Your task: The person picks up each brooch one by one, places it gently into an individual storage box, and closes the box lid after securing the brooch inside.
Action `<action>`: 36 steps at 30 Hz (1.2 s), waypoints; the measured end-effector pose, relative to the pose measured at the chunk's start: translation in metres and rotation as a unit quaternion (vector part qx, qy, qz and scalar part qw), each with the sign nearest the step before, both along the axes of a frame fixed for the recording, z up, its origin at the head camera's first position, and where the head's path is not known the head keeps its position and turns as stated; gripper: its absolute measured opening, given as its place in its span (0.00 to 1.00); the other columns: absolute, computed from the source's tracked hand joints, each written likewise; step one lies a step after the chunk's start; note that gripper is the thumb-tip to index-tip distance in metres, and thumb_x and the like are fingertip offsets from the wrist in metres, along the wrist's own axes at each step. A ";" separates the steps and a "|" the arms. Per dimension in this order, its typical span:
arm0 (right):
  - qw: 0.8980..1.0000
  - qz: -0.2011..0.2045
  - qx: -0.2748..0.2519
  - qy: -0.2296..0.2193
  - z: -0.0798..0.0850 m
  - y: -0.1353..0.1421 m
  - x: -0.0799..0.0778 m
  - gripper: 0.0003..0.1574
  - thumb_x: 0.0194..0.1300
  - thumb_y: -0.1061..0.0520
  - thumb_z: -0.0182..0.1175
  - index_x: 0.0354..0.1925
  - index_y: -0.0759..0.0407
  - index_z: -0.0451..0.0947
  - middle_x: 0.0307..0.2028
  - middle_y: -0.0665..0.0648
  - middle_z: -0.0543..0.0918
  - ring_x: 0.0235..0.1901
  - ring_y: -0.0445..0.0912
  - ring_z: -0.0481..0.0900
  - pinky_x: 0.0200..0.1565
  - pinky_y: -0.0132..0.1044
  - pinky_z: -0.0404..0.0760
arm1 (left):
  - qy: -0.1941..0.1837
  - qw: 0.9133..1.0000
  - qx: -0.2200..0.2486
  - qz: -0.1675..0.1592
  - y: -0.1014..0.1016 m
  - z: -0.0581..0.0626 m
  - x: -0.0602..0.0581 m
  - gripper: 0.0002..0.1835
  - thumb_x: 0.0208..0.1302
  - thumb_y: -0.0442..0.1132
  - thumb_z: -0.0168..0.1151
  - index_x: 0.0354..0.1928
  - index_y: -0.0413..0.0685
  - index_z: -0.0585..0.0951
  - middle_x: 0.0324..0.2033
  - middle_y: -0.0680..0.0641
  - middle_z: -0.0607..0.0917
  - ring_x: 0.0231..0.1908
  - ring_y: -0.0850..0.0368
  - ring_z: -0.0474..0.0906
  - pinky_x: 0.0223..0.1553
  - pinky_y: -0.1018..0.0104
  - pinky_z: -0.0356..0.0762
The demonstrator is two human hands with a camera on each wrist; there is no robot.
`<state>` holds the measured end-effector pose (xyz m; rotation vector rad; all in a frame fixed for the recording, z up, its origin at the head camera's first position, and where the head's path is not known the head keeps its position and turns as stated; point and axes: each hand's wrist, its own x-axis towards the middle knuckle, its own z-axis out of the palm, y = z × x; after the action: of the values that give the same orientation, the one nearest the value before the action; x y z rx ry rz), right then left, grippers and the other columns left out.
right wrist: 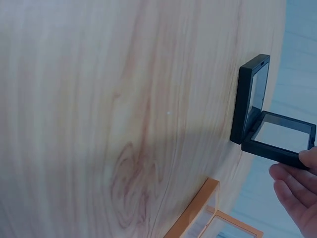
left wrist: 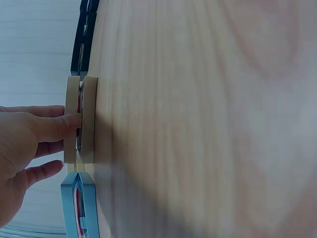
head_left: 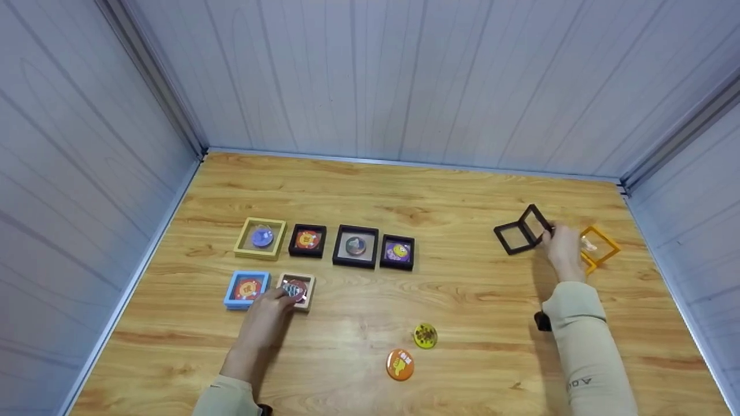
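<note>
My left hand point(head_left: 269, 315) is at a small beige display frame point(head_left: 311, 294) with a reddish badge point(head_left: 295, 289) in it. In the left wrist view, the thumb lies over the near side of the beige frame point(left wrist: 89, 121), and other fingers reach behind it. A light-blue frame point(head_left: 247, 290) with an orange badge stands just left. Far right, my right hand point(head_left: 563, 248) pinches one half of an unfolded black display frame point(head_left: 513, 237) between thumb and fingers. Its other half stays on the table, as the right wrist view shows. Beside that hand is an unfolded orange frame point(head_left: 604, 245).
Behind the left hand, a yellow frame point(head_left: 240, 242) and several black frames point(head_left: 355, 263) form a row, each with a badge inside. Loose on the wooden table point(head_left: 462, 300) lie a yellow badge point(head_left: 425, 335) and an orange badge point(head_left: 400, 364). Pale walls enclose the table's back and sides.
</note>
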<state>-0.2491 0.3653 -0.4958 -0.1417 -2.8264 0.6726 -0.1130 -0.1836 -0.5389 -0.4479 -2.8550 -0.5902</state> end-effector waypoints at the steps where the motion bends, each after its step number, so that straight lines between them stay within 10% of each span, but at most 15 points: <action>1: 1.000 0.003 0.000 0.006 -0.001 -0.001 0.001 0.17 0.60 0.68 0.47 0.43 0.81 0.70 0.32 0.76 0.77 0.26 0.59 0.76 0.25 0.45 0.74 | 0.000 1.000 0.002 0.001 0.000 0.000 -0.001 0.06 0.51 0.27 0.60 0.32 0.38 0.83 0.33 0.42 0.79 0.35 0.48 0.76 0.40 0.56 0.73; 20: 0.997 0.061 0.007 0.046 -0.006 -0.024 0.028 0.13 0.57 0.68 0.51 0.39 0.78 0.73 0.27 0.72 0.78 0.21 0.58 0.76 0.21 0.47 0.74 | 0.051 0.999 0.007 0.000 0.004 0.004 -0.002 0.07 0.48 0.27 0.64 0.32 0.37 0.80 0.33 0.42 0.78 0.37 0.47 0.74 0.39 0.53 0.71; 36: 0.995 0.090 0.002 0.046 -0.008 -0.043 0.054 0.13 0.57 0.68 0.53 0.40 0.78 0.73 0.28 0.72 0.79 0.26 0.60 0.78 0.25 0.48 0.77 | 0.054 0.998 0.031 -0.033 0.047 0.006 0.010 0.13 0.53 0.36 0.61 0.40 0.37 0.78 0.37 0.42 0.78 0.41 0.46 0.73 0.46 0.52 0.68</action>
<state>-0.1953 0.3219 -0.5043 0.1440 -2.7743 0.6904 -0.1031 -0.1365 -0.5329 -0.5481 -2.7215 -0.6436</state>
